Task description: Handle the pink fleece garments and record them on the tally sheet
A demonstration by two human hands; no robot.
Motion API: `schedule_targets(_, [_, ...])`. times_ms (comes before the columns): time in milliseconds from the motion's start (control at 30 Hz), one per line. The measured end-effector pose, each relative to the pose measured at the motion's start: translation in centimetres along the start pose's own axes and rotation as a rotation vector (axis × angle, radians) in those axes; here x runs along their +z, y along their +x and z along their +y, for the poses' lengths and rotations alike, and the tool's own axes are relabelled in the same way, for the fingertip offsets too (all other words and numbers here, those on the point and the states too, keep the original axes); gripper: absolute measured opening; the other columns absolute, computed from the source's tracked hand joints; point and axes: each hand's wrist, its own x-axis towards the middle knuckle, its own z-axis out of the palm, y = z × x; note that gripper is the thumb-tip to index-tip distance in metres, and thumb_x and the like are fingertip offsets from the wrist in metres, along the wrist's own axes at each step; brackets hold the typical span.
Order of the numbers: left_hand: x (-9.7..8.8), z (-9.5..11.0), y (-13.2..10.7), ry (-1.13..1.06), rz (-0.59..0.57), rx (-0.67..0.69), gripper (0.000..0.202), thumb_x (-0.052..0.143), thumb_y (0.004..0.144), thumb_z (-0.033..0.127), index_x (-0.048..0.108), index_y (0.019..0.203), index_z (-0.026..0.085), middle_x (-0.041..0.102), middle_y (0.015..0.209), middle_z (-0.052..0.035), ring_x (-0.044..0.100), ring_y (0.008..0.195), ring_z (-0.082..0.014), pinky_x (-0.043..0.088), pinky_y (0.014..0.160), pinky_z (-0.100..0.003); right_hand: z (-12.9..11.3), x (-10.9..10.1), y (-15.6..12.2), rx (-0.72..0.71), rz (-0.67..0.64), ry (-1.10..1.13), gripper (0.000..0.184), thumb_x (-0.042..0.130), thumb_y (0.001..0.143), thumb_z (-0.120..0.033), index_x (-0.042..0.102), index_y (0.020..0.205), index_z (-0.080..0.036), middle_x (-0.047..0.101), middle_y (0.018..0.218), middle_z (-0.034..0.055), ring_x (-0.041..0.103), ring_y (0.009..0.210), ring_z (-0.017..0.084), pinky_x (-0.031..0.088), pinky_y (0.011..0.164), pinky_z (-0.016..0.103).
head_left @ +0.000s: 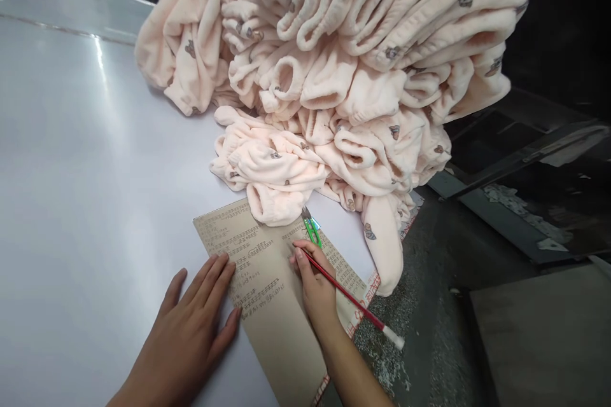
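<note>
In the head view, the left hand (pixel 184 331) lies flat on a glossy white table (pixel 95 172), its fingers slightly apart, their tips touching the left edge of a long brown kraft-paper sheet (pixel 267 324) covered in handwritten columns. The right hand (pixel 317 286) rests on that sheet, its fingers together and clamped on a slim red pencil with a white end (pixel 353 297); the fingers hide the pencil's tip. Just above them, green-handled thread snips (pixel 311 229) lie on the paper. A heaped pile of pale pink fleece garments with a small brown print (pixel 334 89) sits on the table, its lower folds overlapping the sheet's top edge.
</note>
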Motion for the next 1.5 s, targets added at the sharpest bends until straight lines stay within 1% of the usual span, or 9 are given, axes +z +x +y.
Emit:
schedule_targets(133, [0.3,-0.1,0.0,-0.039,-0.028,-0.021,0.054,0.037,0.088,0.042,0.034,0.136,0.017,0.038,0.143,-0.0055,0.039,0.128,-0.0221,0.019,0.104,-0.047,0.0,-0.3,-0.1,-0.124,0.091,-0.18,0.03,0.041,0.091,-0.035,0.053,0.069,-0.019,0.053,0.072,0.0003,0.053,0.075,0.015,0.043,0.072,0.03])
schedule_targets(200, [0.2,-0.1,0.1,-0.086,-0.065,-0.049,0.054,0.035,0.089,0.042,0.035,0.136,0.017,0.038,0.142,-0.0061,0.038,0.129,-0.0231,0.022,0.104,-0.05,0.1,-0.3,0.0,-0.161,0.111,-0.31,0.032,0.043,0.092,-0.033,0.051,0.064,-0.018,0.049,0.069,-0.0017,0.051,0.073,0.014,0.042,0.07,0.03])
schedule_targets(400, [-0.4,0.0,0.4,-0.195,-0.097,-0.087,0.05,0.033,0.089,0.038,0.04,0.133,0.014,0.042,0.14,-0.0114,0.037,0.129,-0.0261,0.026,0.104,-0.057,0.2,-0.1,-0.1,-0.171,0.17,-0.68,0.018,0.052,0.089,-0.027,0.058,0.075,-0.017,0.056,0.078,-0.0006,0.054,0.08,0.015,0.043,0.075,0.034])
schedule_targets(600, [-1.1,0.0,0.3,-0.23,-0.037,-0.105,0.045,0.032,0.091,0.035,0.044,0.127,0.012,0.043,0.138,-0.0144,0.04,0.127,-0.0242,0.028,0.106,-0.053,-0.2,-1.6,-2.6,-0.179,0.197,-0.821,0.014,0.052,0.09,-0.028,0.059,0.087,-0.017,0.058,0.087,0.0009,0.055,0.087,0.017,0.044,0.079,0.037])
schedule_targets(833, [-1.3,-0.1,0.0,-0.251,0.054,-0.103,0.043,0.037,0.089,0.032,0.048,0.123,0.008,0.049,0.132,-0.0174,0.045,0.123,-0.0264,0.032,0.105,-0.051,0.3,-2.8,-6.1,-0.265,0.26,-0.665,0.02,0.057,0.086,-0.032,0.057,0.098,-0.016,0.058,0.096,0.0027,0.055,0.093,0.02,0.044,0.082,0.04])
schedule_targets(1067, [-1.5,-0.3,-0.3,-0.247,0.068,-0.075,0.038,0.047,0.089,0.029,0.047,0.121,0.01,0.049,0.131,-0.0146,0.044,0.123,-0.0255,0.032,0.104,-0.05,1.6,-2.5,-6.9,-0.221,0.454,-0.38,0.021,0.05,0.092,-0.032,0.054,0.103,-0.015,0.059,0.092,0.0018,0.059,0.079,0.015,0.05,0.071,0.034])
schedule_targets(1267, [-1.5,-0.4,-0.1,-0.222,0.046,-0.079,0.04,0.035,0.09,0.03,0.049,0.12,0.008,0.05,0.13,-0.0167,0.047,0.121,-0.0263,0.033,0.104,-0.048,1.4,-2.3,-7.1,-0.197,0.517,-0.291,0.021,0.052,0.09,-0.034,0.056,0.098,-0.015,0.059,0.084,-0.0001,0.059,0.074,0.013,0.05,0.068,0.032])
schedule_targets(1367, [-0.8,-0.9,0.1,-0.224,0.044,-0.066,0.047,0.031,0.088,0.033,0.05,0.12,0.005,0.05,0.129,-0.0194,0.049,0.118,-0.0302,0.035,0.102,-0.051,1.2,-2.0,-7.2,-0.188,0.54,-0.295,0.019,0.052,0.09,-0.033,0.056,0.094,-0.015,0.058,0.082,-0.0008,0.058,0.072,0.013,0.049,0.068,0.031])
schedule_targets(1500, [1.5,-2.2,0.2,-0.252,0.065,-0.058,0.055,0.033,0.082,0.042,0.055,0.116,0.005,0.054,0.126,-0.0198,0.054,0.111,-0.0329,0.039,0.098,-0.051,1.2,-1.7,-7.4,-0.167,0.567,-0.306,0.01,0.052,0.089,-0.026,0.055,0.089,-0.016,0.056,0.079,-0.0016,0.056,0.07,0.013,0.047,0.066,0.03])
